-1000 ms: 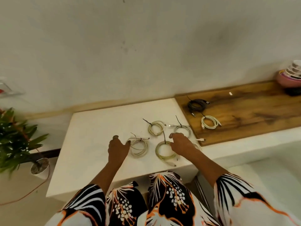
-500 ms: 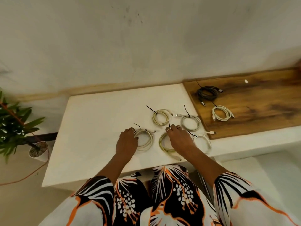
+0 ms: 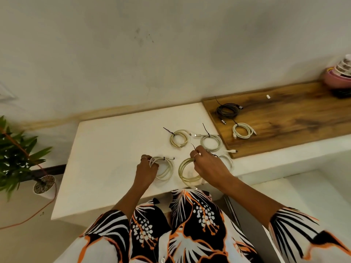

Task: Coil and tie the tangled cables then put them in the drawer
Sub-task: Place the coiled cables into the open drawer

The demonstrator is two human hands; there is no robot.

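Since the earlier frame, both hands have been curled round coils that were only being touched before. The left hand [image 3: 147, 170] is closed on the far-left rim of a cream cable coil [image 3: 164, 168], with fingers hooked through the ring. The right hand [image 3: 206, 167] is pinched on the far rim of a yellowish coil [image 3: 187, 172], just right of the cream one; whether either coil has been lifted off the surface cannot be told.

Both coils are placed near the front edge of the white table [image 3: 106, 158], a smooth, matte slab with a straight front edge. Wide bare surface is left to the left of the cream coil, as far as the table's left edge.

Beyond the yellowish coil, a pale gold coil [image 3: 179, 139] and a grey-white coil [image 3: 211, 142] are laid flat, each round and bound with a thin black tie whose tail sticks up. A white coil [image 3: 227, 161] is partly hidden behind the right hand, near the table's right end.

Against that right end a wooden board [image 3: 284, 120] is set, dark-grained and glossy, with a black coil [image 3: 227, 111] and a small white coil [image 3: 243, 130] resting on its left part, well apart from the board's far right corner, where stacked bowls [image 3: 340, 73] are seen. A potted plant [image 3: 20, 158] stands left of the table, below its level. No drawer can be made out.
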